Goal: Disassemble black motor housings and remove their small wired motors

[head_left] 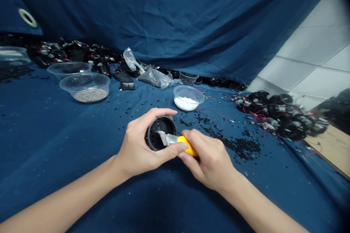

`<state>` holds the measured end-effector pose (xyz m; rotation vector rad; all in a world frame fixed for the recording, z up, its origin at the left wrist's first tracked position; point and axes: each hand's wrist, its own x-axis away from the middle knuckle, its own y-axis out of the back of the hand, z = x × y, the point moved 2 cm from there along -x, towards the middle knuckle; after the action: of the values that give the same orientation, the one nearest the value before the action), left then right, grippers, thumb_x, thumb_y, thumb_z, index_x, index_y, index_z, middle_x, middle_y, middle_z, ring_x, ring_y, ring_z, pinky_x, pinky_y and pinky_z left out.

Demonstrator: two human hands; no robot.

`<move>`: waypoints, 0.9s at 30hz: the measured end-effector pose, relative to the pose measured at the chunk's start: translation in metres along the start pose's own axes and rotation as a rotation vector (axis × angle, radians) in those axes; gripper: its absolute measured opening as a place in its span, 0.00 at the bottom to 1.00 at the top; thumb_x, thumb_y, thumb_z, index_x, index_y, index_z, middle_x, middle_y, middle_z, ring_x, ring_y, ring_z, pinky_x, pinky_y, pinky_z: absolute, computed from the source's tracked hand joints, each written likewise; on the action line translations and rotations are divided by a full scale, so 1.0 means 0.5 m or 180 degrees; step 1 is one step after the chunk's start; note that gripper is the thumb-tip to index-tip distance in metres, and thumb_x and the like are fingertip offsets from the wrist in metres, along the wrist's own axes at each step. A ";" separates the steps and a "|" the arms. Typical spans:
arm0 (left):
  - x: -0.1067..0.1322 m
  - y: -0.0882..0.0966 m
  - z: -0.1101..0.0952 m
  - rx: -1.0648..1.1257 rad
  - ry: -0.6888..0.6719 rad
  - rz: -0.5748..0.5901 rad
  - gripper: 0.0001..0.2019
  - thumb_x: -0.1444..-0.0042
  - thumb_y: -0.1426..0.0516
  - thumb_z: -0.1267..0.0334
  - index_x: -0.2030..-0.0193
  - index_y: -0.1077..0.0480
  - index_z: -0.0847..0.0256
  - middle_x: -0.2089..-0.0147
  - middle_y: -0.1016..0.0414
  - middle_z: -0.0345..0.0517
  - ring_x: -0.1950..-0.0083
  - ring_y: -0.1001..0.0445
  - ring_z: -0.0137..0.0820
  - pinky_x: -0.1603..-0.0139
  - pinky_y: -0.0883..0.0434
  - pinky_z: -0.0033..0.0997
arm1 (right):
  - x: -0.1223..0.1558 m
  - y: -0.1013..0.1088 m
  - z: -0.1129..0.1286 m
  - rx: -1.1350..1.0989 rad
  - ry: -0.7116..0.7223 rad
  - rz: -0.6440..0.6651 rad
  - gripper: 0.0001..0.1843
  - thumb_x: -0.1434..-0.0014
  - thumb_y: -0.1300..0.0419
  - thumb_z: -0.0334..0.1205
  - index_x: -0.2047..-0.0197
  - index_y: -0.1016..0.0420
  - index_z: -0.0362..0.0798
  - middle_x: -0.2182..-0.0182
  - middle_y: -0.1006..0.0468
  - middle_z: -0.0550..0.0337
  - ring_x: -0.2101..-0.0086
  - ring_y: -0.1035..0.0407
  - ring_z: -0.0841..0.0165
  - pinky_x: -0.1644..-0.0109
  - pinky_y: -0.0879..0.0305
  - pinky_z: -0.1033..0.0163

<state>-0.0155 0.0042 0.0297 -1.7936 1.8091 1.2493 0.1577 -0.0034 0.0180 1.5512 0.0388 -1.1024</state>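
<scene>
Left hand (pixel 139 149): bare, no ring, short nails
Right hand (pixel 210 160): bare, no ring, short nails
Left arm (pixel 73 193): bare, thin, smooth
Right arm (pixel 254 200): bare, thin, smooth

Bright, even light, seemingly from overhead; source out of frame. Soft shadow falls on the blue cloth (pixel 46 142) below the right hand (pixel 209 160). Small glare on the plastic bowl (pixel 84 80) rim. Wide-angle bowing toward the edges; corners darken, top right most. Centre sharp, no obvious blur.
</scene>
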 end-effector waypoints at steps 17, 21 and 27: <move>-0.001 0.000 0.004 0.0044 -0.0034 0.0043 0.23 0.54 0.32 0.68 0.50 0.31 0.61 0.60 0.26 0.39 0.62 0.26 0.26 0.58 0.30 0.23 | 0.000 0.001 0.004 0.0222 -0.0019 -0.0061 0.19 0.29 0.56 0.48 0.57 0.33 0.41 0.73 0.29 0.57 0.75 0.33 0.70 0.73 0.41 0.67; 0.002 0.000 0.002 0.0064 -0.0048 0.0016 0.24 0.54 0.31 0.69 0.50 0.31 0.61 0.60 0.26 0.39 0.61 0.26 0.27 0.57 0.30 0.24 | 0.001 0.001 0.006 0.0100 -0.0158 -0.0108 0.18 0.29 0.55 0.46 0.57 0.33 0.41 0.73 0.30 0.58 0.75 0.34 0.71 0.73 0.42 0.67; 0.002 0.001 0.005 0.0200 -0.0102 0.0055 0.28 0.56 0.30 0.66 0.47 0.32 0.61 0.59 0.26 0.41 0.61 0.26 0.29 0.58 0.30 0.26 | 0.001 0.001 0.002 -0.0164 -0.0075 0.0051 0.14 0.31 0.53 0.45 0.59 0.34 0.43 0.74 0.33 0.62 0.76 0.39 0.72 0.73 0.44 0.67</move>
<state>-0.0169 0.0053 0.0279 -1.7182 1.8294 1.2070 0.1575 -0.0047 0.0180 1.4902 0.0385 -1.0989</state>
